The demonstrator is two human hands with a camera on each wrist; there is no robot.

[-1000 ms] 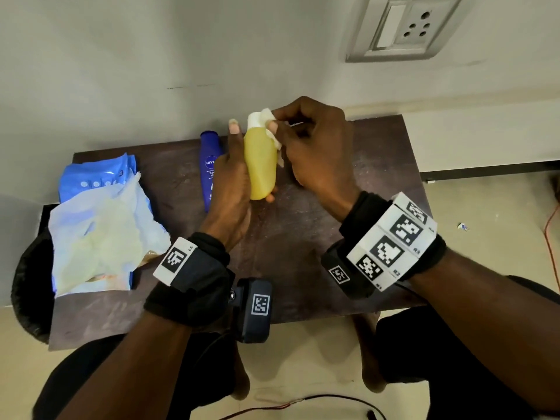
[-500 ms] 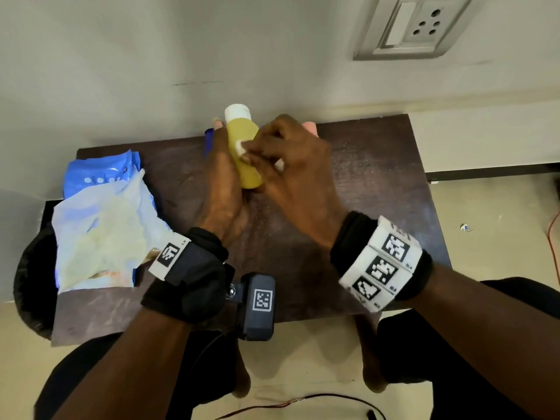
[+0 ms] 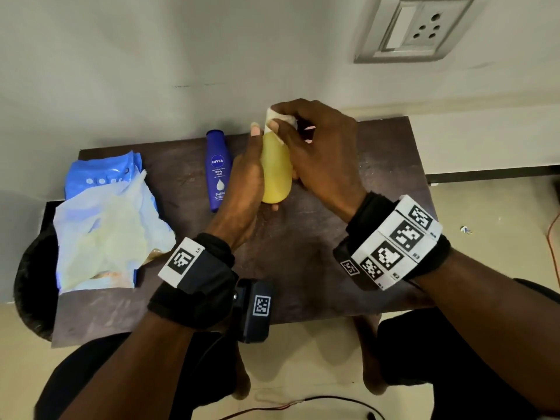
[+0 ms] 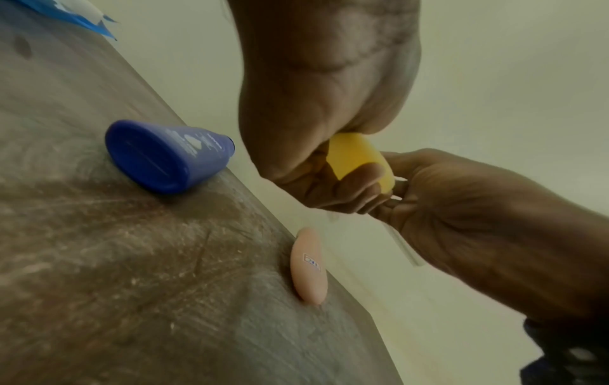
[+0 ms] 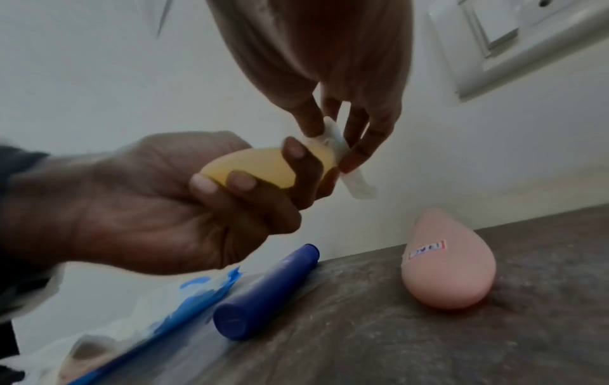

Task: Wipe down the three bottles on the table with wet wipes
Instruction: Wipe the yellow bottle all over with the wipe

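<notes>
My left hand (image 3: 245, 183) grips a yellow bottle (image 3: 275, 174) around its lower body and holds it above the dark table (image 3: 303, 253). My right hand (image 3: 315, 147) pinches a small white wet wipe (image 3: 274, 118) against the bottle's top, covering the cap. In the right wrist view the wipe (image 5: 342, 153) hangs folded between my fingers at the yellow bottle (image 5: 260, 164). A blue bottle (image 3: 217, 169) lies on the table to the left of my left hand. A pink bottle (image 5: 445, 263) lies on the table further right, mostly hidden behind my right hand in the head view.
An open blue wet-wipe pack (image 3: 100, 177) with a spread white wipe (image 3: 106, 228) on it lies at the table's left end. A dark bin (image 3: 30, 283) stands off the left edge. The wall with a socket plate (image 3: 415, 28) runs directly behind the table.
My right hand with the wipe has slid from the bottle's middle back up onto its cap. The blue bottle shows again beside my left hand.
</notes>
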